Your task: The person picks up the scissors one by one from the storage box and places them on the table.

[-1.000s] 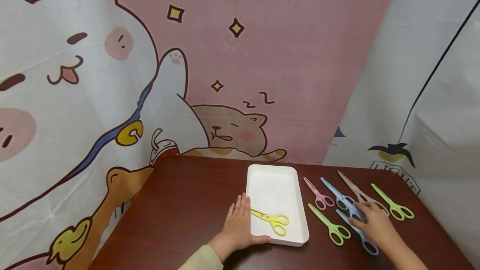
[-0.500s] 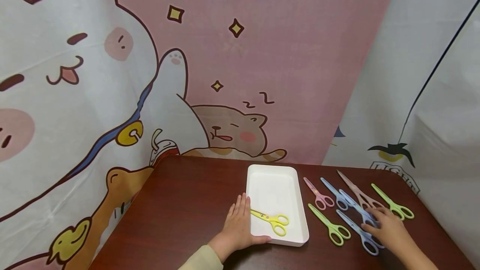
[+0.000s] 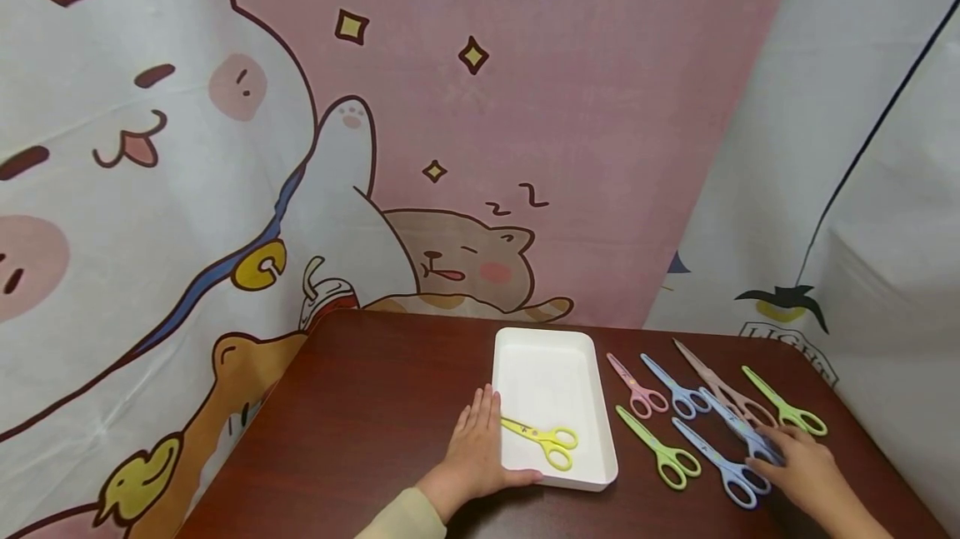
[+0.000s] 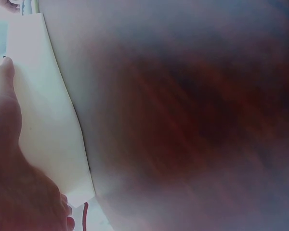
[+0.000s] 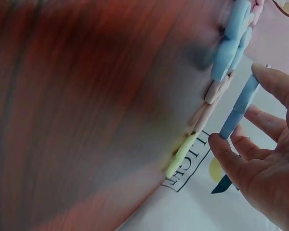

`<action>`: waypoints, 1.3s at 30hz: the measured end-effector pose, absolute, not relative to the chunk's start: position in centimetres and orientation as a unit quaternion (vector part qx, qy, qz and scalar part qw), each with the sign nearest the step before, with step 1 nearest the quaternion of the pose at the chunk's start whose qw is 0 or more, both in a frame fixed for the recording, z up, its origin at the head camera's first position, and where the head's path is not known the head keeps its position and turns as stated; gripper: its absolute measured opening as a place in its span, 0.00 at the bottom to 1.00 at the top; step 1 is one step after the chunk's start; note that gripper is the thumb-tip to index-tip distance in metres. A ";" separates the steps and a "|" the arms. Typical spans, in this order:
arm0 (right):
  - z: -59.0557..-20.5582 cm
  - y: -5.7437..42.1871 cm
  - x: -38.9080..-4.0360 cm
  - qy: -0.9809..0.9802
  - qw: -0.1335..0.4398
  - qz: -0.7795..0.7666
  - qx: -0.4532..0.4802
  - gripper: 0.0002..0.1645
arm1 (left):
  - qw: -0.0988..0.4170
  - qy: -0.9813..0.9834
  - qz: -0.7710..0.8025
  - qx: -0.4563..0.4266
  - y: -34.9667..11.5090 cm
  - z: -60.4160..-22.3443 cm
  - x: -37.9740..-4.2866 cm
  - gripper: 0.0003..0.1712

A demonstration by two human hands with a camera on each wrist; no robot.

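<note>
My right hand (image 3: 806, 468) pinches a pair of blue scissors (image 3: 735, 421) by the handles, thumb on one side and fingers on the other. In the right wrist view the blue handle edge (image 5: 237, 113) shows raised above the table. The blades point away to the upper left, overlapping the pink-beige scissors (image 3: 712, 381) in the head view. My left hand (image 3: 472, 451) lies straight-fingered along the left side of a white tray (image 3: 543, 364), its thumb across the near edge. Inside that tray lies a pair of yellow scissors (image 3: 542, 437).
Right of the tray on the dark table (image 3: 390, 389) lie small pink scissors (image 3: 637, 389), green scissors (image 3: 660, 449), more green scissors (image 3: 783, 401), and two other blue pairs, one farther (image 3: 675, 385) and one nearer (image 3: 723, 464). A printed cloth (image 3: 600, 147) hangs behind.
My right hand has moved right and toward me with the blue scissors, uncovering more of the farther and nearer blue pairs. My left hand and the tray have stayed in place.
</note>
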State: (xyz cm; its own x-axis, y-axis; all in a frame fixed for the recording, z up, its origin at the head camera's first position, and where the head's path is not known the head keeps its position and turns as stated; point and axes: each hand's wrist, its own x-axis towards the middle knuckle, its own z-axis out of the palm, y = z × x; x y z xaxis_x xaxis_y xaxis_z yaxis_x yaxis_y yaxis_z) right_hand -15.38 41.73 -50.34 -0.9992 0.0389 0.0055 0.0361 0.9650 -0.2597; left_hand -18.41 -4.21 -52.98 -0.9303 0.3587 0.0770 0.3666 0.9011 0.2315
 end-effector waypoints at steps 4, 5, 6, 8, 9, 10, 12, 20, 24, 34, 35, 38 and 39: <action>-50.7 42.6 -15.2 -0.991 -0.001 0.129 -0.021 0.45 | 0.008 -0.975 -0.126 -0.185 -4.2 -52.5 -18.3 0.79; -50.7 42.9 -15.2 -0.991 -0.008 0.129 -0.022 0.45 | 0.006 -0.975 -0.123 -0.185 -4.2 -52.5 -18.3 0.79; -50.8 43.1 -15.1 -0.991 -0.016 0.128 -0.021 0.46 | 0.005 -0.975 -0.122 -0.185 -4.2 -52.5 -18.2 0.79; -50.8 43.5 -15.0 -0.991 -0.030 0.126 -0.023 0.46 | 0.003 -0.975 -0.120 -0.185 -4.2 -52.4 -18.2 0.79; -50.9 43.7 -15.0 -0.991 -0.035 0.127 -0.023 0.45 | 0.003 -0.975 -0.120 -0.185 -4.2 -52.4 -18.2 0.79; -50.9 43.8 -14.9 -0.991 -0.041 0.127 -0.025 0.45 | 0.003 -0.976 -0.119 -0.185 -4.2 -52.5 -18.3 0.79; -50.9 44.1 -14.7 -0.990 -0.048 0.129 -0.025 0.44 | 0.004 -0.975 -0.120 -0.185 -4.2 -52.6 -18.3 0.79; -51.0 44.9 -14.3 -0.985 -0.114 0.129 -0.028 0.45 | 0.021 -0.975 -0.119 -0.187 -4.2 -53.1 -18.5 0.80; -51.1 45.2 -14.2 -0.982 -0.140 0.127 -0.025 0.44 | 0.018 -0.974 -0.123 -0.189 -4.2 -52.9 -18.4 0.79; -51.5 45.5 -14.1 -0.974 -0.178 0.132 -0.042 0.47 | 0.001 -0.976 -0.115 -0.187 -4.2 -51.9 -18.0 0.78; -51.6 45.6 -14.1 -0.973 -0.182 0.132 -0.046 0.48 | 0.001 -0.975 -0.117 -0.187 -4.2 -51.8 -17.9 0.78; -51.7 45.8 -14.1 -0.972 -0.189 0.132 -0.047 0.48 | -0.004 -0.975 -0.118 -0.188 -4.2 -51.6 -17.9 0.77; -51.8 45.8 -14.1 -0.972 -0.190 0.132 -0.047 0.48 | -0.003 -0.975 -0.121 -0.188 -4.2 -51.5 -17.9 0.77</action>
